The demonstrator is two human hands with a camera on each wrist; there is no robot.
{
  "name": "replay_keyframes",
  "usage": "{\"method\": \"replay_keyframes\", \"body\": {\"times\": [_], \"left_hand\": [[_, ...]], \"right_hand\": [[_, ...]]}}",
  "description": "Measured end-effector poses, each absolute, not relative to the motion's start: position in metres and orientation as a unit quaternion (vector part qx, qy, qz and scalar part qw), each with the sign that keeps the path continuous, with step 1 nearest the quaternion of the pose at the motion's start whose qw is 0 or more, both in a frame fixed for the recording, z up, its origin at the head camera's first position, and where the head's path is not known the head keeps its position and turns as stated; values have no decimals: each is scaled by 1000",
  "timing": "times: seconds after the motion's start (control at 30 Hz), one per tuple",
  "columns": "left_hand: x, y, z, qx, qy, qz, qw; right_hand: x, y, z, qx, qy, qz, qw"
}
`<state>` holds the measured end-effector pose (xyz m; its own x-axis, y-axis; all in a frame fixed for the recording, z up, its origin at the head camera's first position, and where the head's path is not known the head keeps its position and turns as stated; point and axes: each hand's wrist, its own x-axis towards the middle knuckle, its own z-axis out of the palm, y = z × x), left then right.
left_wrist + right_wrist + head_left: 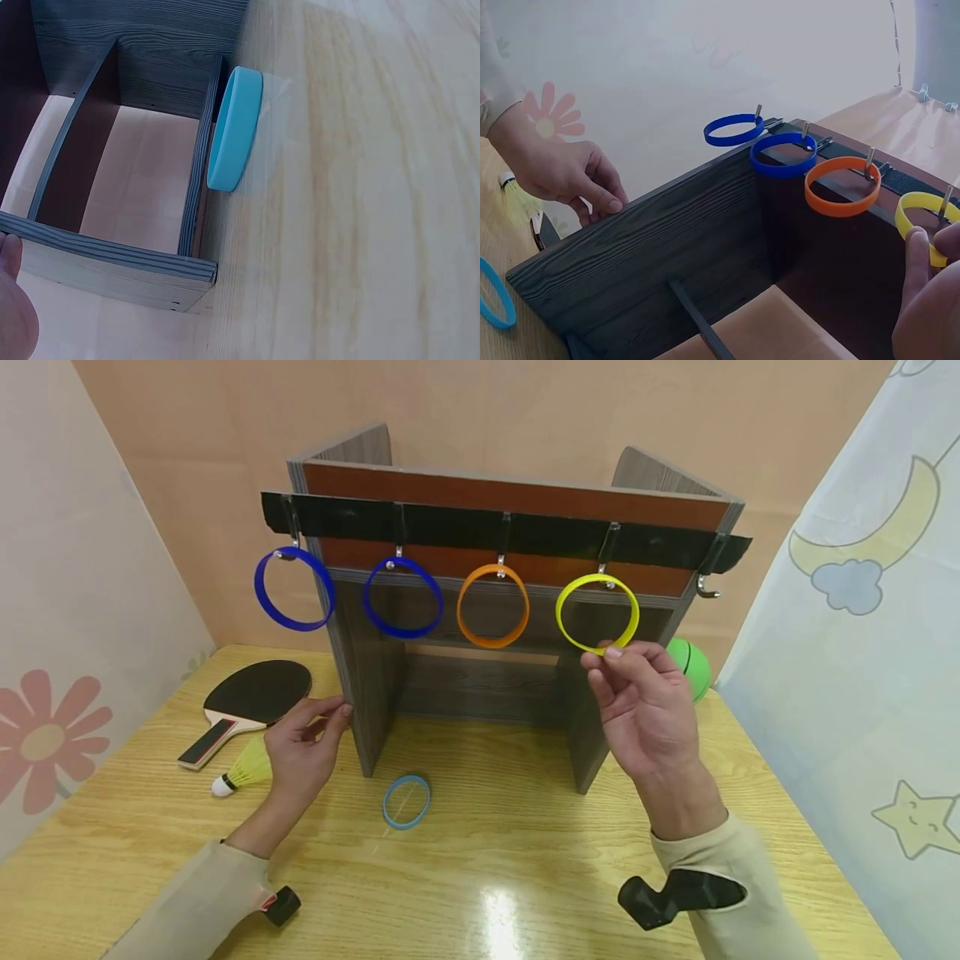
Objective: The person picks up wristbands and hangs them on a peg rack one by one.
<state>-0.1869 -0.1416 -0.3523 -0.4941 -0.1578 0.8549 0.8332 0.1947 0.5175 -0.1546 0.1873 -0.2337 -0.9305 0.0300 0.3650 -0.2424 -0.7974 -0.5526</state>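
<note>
In the head view my right hand (647,714) pinches the lower rim of a yellow silicone wristband (636,610) between thumb and fingertips. A metal hook passes through the top of that band. An orange wristband (492,644) and two dark blue wristbands (405,634) hang on hooks to its left. These hooks hang from a black strip (450,521) across the grey wooden shelf (517,482). My left hand (303,752) touches the outer face of the shelf's left panel, fingertips near its front edge. A light blue wristband (238,131) stands tilted on the tabletop in front.
A table tennis bat (258,693) and a yellow shuttlecock (247,768) lie left of the shelf. Behind its right side shows a green ball (692,670). Another hook (706,588) juts out at the strip's right end. Patterned cloth walls stand on both sides.
</note>
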Motion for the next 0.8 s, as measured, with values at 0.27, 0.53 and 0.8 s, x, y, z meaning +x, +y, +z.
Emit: {"method": "replay_keyframes", "body": {"times": [0.27,0.53,0.8], "left_hand": [[-193,-144,-359,-258,-638,-583,432],[-192,-143,-358,-259,-642,-576,435],[-198,-146,-367,-255,-641,-578,436]], "right_hand": [[-158,184,-234,140,-370,914,90],[-161,184,-238,141,-390,905,93],[-160,184,-250,149,-410,896,88]]}}
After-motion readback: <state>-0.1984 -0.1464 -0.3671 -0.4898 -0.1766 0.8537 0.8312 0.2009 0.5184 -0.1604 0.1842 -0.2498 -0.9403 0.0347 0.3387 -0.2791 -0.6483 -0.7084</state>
